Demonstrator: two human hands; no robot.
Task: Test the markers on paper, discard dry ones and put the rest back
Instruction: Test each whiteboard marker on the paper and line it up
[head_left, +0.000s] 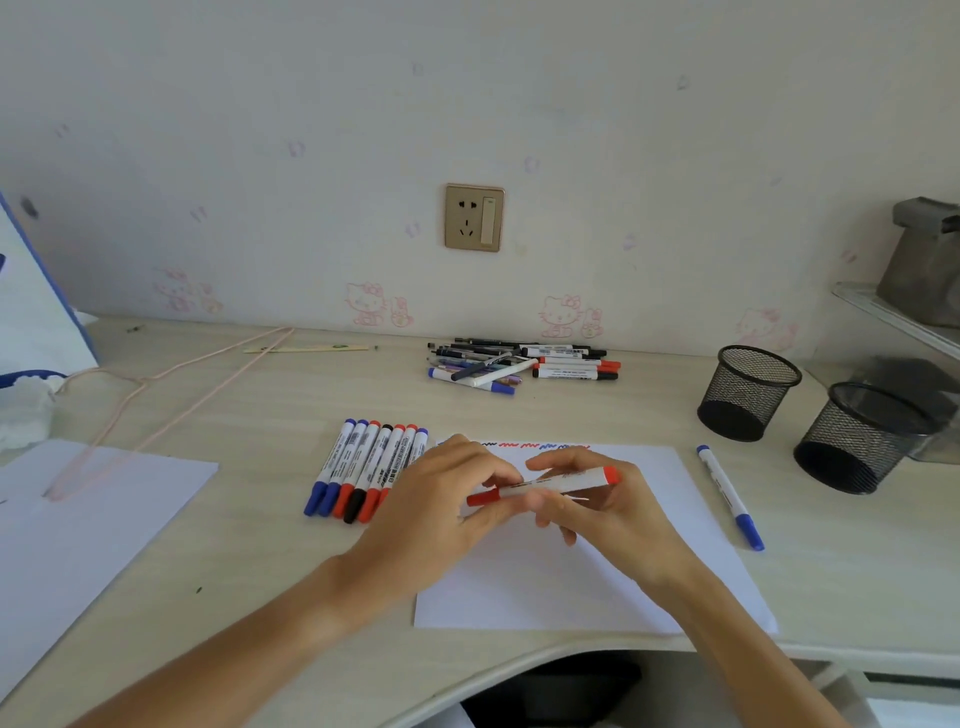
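Observation:
A red marker (550, 486) lies level between both hands above the white test paper (587, 577). My left hand (441, 504) pinches its red cap end. My right hand (597, 499) grips the white barrel. Short red and blue squiggles (535, 446) run along the paper's far edge. A row of several capped markers (358, 467) lies side by side left of the paper. One blue marker (730, 493) lies alone to the paper's right. A loose pile of markers and pens (519, 364) sits near the wall.
Two black mesh pen cups (748, 392) (857, 439) stand at the right. A second white sheet (78, 519) lies at the left with a pink wire hanger (156, 395) partly on it. Crumpled tissue (26, 410) sits at the far left. The desk's curved front edge (519, 657) is near me.

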